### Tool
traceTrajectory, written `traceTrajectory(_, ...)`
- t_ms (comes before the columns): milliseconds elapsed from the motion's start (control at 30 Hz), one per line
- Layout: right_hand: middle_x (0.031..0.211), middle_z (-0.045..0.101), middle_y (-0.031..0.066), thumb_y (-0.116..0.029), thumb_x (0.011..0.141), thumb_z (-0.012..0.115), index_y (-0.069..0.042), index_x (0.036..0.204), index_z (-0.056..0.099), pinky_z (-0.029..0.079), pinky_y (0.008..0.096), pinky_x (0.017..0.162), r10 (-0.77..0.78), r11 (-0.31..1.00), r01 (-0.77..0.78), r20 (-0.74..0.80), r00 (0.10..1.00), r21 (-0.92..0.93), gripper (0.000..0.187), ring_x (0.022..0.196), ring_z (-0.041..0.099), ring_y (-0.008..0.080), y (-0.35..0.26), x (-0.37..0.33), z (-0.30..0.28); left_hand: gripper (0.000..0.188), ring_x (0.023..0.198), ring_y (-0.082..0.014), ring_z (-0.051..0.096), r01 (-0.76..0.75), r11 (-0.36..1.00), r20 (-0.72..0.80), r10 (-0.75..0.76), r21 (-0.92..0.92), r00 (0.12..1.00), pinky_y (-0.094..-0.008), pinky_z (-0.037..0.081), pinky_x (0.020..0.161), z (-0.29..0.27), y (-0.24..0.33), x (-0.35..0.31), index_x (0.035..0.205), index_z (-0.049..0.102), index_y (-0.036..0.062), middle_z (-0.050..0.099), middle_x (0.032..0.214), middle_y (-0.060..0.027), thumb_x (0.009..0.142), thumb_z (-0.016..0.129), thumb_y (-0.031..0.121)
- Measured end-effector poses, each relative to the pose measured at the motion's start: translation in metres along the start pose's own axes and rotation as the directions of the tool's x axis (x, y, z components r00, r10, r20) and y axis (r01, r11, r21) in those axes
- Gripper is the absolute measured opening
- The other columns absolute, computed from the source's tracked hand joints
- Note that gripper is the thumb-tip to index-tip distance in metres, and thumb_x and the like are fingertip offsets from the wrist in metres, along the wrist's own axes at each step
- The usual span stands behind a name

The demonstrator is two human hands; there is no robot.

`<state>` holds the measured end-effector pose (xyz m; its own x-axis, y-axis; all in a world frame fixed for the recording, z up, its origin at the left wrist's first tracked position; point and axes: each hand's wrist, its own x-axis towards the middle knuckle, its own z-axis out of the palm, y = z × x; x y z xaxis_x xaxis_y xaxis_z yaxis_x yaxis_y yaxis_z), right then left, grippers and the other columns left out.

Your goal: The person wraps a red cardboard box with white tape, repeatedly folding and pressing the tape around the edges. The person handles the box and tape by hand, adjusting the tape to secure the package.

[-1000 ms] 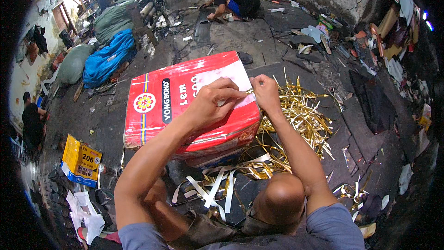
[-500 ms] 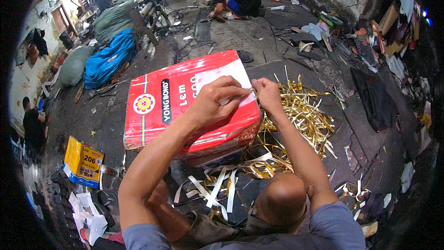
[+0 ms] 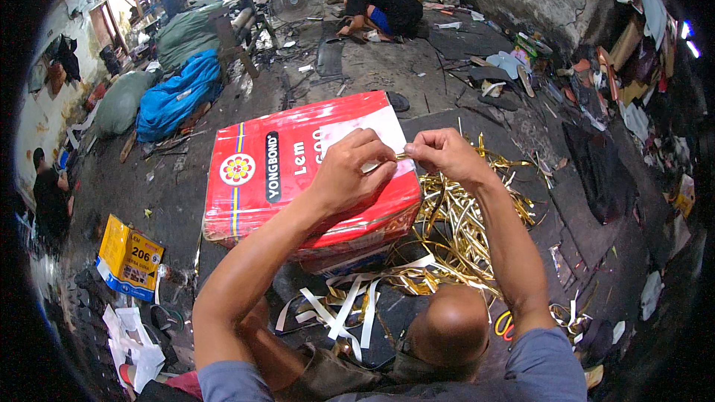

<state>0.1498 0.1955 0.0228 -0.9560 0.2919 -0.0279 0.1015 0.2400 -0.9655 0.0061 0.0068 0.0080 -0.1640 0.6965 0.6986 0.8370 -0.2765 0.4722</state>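
You pinched a shiny gold foil strip (image 3: 402, 155); the red box (image 3: 298, 171) looked glossy, film-wrapped cardboard; white paper strips (image 3: 339, 309) lay matt on rough, dark concrete floor (image 3: 179, 201).

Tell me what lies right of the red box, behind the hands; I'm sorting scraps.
A heap of gold strips beside the red box. The left hand and right hand pinch one strip; the floor beneath is covered.

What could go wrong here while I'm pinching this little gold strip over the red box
The thin gold strip, pinched between left hand and right hand, may slip or tear. If dropped, it could vanish into the gold strip pile beside the red box. Loose white strips near your knee may snag.
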Motion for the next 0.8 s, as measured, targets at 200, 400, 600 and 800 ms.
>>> traceTrajectory(200,0.067,0.059,-0.0059,-0.029,0.096,0.076,-0.007,0.079,0.069,0.035,0.0257,0.055,-0.038,0.996,0.032,-0.059,0.998,-0.088,0.029,0.062,0.048,0.0037,0.0,-0.001,0.004,0.016,0.082,-0.0291,0.066,0.187,0.981,0.042,-0.19,0.057,0.981,-0.0416,0.053,0.073,0.002,0.0,0.0,0.09,0.067,0.0029,0.064,0.083,-0.0125,0.086,0.077,0.014)
traceTrajectory(400,0.068,0.063,-0.0024,-0.032,0.091,0.078,-0.004,0.075,0.069,0.04,0.0292,0.058,-0.092,0.969,0.061,-0.12,0.988,-0.24,0.033,0.064,0.053,0.0065,-0.003,0.0,0.006,0.023,0.081,-0.0284,0.065,0.382,0.924,0.105,-0.378,-0.027,0.92,-0.0409,0.053,0.074,0.0,0.003,-0.001,0.091,0.066,0.0029,0.064,0.085,-0.013,0.087,0.079,0.022)
traceTrajectory(600,0.066,0.063,0.0008,-0.034,0.087,0.076,-0.002,0.071,0.068,0.042,0.0292,0.058,-0.075,0.925,0.017,-0.139,0.987,-0.379,0.037,0.064,0.056,0.0076,-0.019,0.0,0.012,0.02,0.082,-0.029,0.065,0.408,0.903,0.15,-0.388,-0.138,0.909,-0.0401,0.053,0.074,0.003,0.002,0.004,0.097,0.067,0.002,0.066,0.088,-0.0147,0.089,0.076,0.019)
traceTrajectory(800,0.062,0.051,-0.0068,-0.026,0.091,0.079,-0.01,0.072,0.065,0.028,0.0246,0.052,0.223,0.95,-0.235,0.082,0.971,0.206,0.028,0.053,0.039,0.0055,0.005,0.011,-0.008,0.011,0.089,-0.0383,0.056,-0.131,0.988,0.146,0.119,0.077,0.982,-0.047,0.048,0.077,0.007,-0.006,0.004,0.096,0.061,0.0003,0.057,0.092,-0.0175,0.092,0.067,0.008)
